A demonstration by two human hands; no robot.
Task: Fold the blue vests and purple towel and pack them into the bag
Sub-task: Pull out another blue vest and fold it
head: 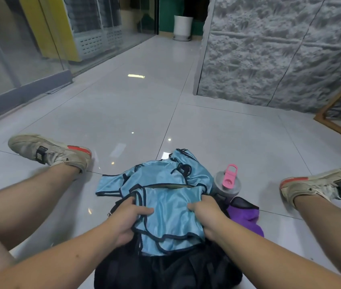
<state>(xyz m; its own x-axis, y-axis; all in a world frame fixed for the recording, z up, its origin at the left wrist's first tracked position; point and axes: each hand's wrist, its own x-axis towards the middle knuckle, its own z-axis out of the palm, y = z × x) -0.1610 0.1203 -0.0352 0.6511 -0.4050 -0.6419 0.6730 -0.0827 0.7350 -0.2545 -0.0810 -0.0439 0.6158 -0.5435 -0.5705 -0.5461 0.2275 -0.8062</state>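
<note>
Our left hand (128, 215) grips the left edge of a shiny light-blue vest with dark trim (169, 217), bunched over the black fabric bag (165, 270); our right hand (204, 213) grips its right edge, beside the crumpled purple towel (246, 220).

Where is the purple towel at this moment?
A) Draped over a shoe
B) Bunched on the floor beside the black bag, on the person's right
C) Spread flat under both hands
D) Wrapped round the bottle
B: the crumpled purple towel lies on the tiled floor right of the black bag, while both hands grip a shiny blue vest.
</note>
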